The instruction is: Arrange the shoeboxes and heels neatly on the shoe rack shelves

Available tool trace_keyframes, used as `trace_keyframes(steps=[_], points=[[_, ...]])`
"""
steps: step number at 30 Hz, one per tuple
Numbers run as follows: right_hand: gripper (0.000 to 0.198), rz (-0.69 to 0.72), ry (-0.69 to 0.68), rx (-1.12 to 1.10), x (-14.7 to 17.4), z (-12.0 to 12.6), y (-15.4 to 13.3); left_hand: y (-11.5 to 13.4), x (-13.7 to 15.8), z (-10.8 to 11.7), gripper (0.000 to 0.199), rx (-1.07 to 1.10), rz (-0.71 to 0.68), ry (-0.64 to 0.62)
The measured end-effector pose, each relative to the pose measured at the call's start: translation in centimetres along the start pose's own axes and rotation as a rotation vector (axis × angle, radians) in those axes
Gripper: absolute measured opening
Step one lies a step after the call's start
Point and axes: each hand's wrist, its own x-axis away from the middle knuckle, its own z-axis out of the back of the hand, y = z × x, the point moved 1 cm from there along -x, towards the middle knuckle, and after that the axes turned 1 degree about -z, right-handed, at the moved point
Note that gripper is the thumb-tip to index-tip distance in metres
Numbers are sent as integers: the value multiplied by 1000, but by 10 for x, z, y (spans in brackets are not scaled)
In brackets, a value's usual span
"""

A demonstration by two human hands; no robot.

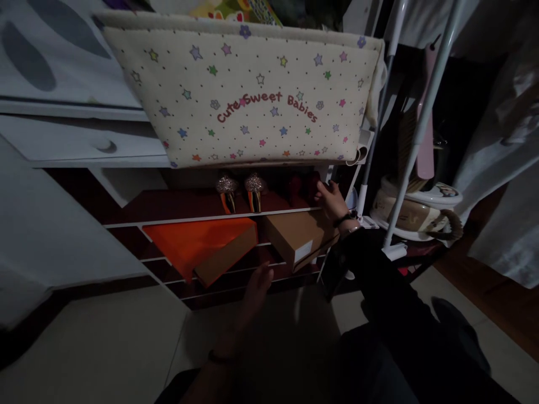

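Observation:
On the upper rack shelf, my right hand [332, 201] reaches to the right end, its fingers closed at the side of a dark red shoe [312, 185]. Another dark red shoe [295, 189] stands beside it; both are dim in the shadow. My left hand [257, 287] hangs in front of the lower shelves, fingers loosely extended and holding nothing. Left of the red pair stand a glittery shoe [227, 191] and its mate [255, 189], with striped orange heels. Below, an orange shoebox [206, 238] and a brown cardboard box [298, 235] jut out at an angle.
A cream star-print fabric bin [261, 73] overhangs the top shelf. White poles [425, 106] rise close by my right arm, with a pink-handled brush [425, 123] behind them. A white drawer unit [80, 137] stands at left. Pale floor tiles [101, 336] lie below.

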Motion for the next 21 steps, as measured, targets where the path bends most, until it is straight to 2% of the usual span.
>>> trace_keyframes(steps=[3,6,9,11,13,15,18,21], points=[[82,-149,-106,-116,-20,-21,-5,16,4,-1,39,-52,-169,63],[72,-142,-193,-173,-21,-28,-4,49,6,-12,27,-180,-451,69],[62,-75,-190,-132,-19,-23,-4,97,-8,-44,22,-296,-684,48],[60,20,-185,-29,-22,-16,-7,129,-30,-75,28,-330,-797,30],[60,168,-215,129,-27,-7,-13,155,-58,-107,53,-353,-816,18],[60,341,-303,338,-30,3,-19,174,-88,-134,75,-428,-780,67],[66,520,-440,812,-31,15,-26,190,-124,-157,72,-519,-690,92],[73,615,-446,1267,-26,23,-23,194,-143,-163,63,-549,-659,105]])
